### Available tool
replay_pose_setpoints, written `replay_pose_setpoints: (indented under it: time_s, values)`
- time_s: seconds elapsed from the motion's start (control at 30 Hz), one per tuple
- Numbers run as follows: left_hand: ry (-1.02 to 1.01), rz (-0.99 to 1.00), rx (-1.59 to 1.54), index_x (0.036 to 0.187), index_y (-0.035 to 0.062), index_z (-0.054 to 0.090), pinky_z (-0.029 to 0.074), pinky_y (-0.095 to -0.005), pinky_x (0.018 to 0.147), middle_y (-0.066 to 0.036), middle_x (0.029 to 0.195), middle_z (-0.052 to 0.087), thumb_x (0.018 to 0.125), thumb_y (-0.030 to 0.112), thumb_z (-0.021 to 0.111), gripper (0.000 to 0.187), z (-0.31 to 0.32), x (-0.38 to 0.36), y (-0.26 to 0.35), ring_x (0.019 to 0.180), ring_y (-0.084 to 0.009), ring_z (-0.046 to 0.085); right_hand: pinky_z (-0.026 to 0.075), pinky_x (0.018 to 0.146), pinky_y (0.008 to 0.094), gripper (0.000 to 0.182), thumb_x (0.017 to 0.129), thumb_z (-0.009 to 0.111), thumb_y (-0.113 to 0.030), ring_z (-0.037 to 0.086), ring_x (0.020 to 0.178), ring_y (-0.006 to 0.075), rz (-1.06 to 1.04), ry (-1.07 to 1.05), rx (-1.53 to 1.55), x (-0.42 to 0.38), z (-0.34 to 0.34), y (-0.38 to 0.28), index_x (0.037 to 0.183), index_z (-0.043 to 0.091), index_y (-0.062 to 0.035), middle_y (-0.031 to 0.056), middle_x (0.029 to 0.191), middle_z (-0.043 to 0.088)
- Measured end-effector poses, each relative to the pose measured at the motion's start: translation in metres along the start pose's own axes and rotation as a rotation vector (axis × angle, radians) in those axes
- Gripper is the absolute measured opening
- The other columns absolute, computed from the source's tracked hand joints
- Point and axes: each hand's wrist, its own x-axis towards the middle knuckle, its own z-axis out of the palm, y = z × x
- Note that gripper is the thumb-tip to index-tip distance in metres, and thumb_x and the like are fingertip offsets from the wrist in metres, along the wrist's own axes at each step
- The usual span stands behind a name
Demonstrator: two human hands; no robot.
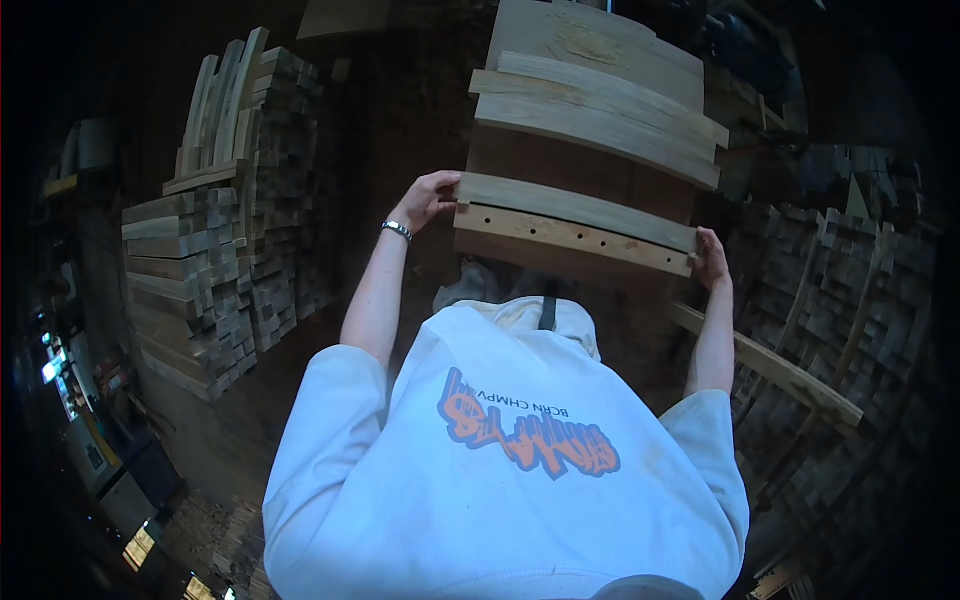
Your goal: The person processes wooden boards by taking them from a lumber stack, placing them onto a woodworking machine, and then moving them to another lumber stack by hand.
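Note:
A pale wooden board (pixel 575 212) lies crosswise in front of me, just behind a wooden strip with several dark holes (pixel 560 235). My left hand (pixel 436 196) grips the board's left end, its fingers bent round the edge. At the right end, my right hand (pixel 710 257) has its fingers closed on the same board. Farther back, more pale boards (pixel 600 112) lie side by side across the brown work surface (pixel 580 168). The undersides of both hands are hidden.
Stacked timber (pixel 190 280) stands on the left, with upright planks (pixel 225 105) behind. More stacks (pixel 810 290) fill the right side, where a long beam (pixel 790 375) runs diagonally. A panel with sawdust (pixel 590 45) is at the back of the work surface.

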Motion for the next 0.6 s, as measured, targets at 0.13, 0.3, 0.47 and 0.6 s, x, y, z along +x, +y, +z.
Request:
replay_pose_setpoints:
  time_s: [0.13, 0.3, 0.47, 0.6]
  values:
    - [-0.038, -0.086, 0.062, 0.112, 0.006, 0.062, 0.047, -0.0326, 0.088, -0.005, 0.103, 0.063, 0.091, 0.026, 0.056, 0.029, -0.002, 0.01, 0.015, 0.099, -0.014, 0.058, 0.045, 0.081, 0.0321, 0.051, 0.087, 0.054, -0.052, 0.056, 0.09, 0.0155, 0.018, 0.139, -0.073, 0.037, -0.005, -0.026, 0.111, 0.061, -0.008, 0.0023, 0.098, 0.06]
    - [0.451, 0.332, 0.411, 0.106, -0.001, 0.064, 0.049, -0.0351, 0.081, -0.011, 0.095, 0.067, 0.092, 0.031, 0.056, 0.035, 0.045, 0.065, 0.042, 0.091, -0.0184, 0.064, 0.043, 0.093, 0.0329, 0.06, 0.092, 0.053, -0.048, 0.056, 0.11, 0.0204, -0.391, 0.39, -0.373, 0.054, 0.042, -0.065, 0.13, 0.051, -0.0021, 0.0123, 0.118, 0.06]
    - [0.757, 0.419, 0.806, 0.11, 0.006, 0.065, 0.049, -0.0303, 0.075, -0.015, 0.092, 0.07, 0.092, 0.035, 0.055, 0.036, 0.065, 0.061, 0.05, 0.086, -0.0195, 0.067, 0.045, 0.086, 0.0311, 0.051, 0.093, 0.054, -0.045, 0.063, 0.094, 0.023, -0.598, 0.46, -0.649, 0.031, 0.057, -0.065, 0.125, 0.057, -0.0054, 0.0138, 0.105, 0.067]
    - [0.681, 0.209, 0.928, 0.093, 0.0036, 0.071, 0.05, -0.0335, 0.071, -0.014, 0.082, 0.07, 0.087, 0.039, 0.062, 0.037, 0.06, 0.037, 0.067, 0.079, -0.0226, 0.068, 0.046, 0.082, 0.0295, 0.048, 0.092, 0.053, -0.048, 0.063, 0.088, 0.0211, -0.537, 0.504, -0.837, 0.025, 0.039, -0.063, 0.116, 0.064, -0.0081, 0.0116, 0.098, 0.067]
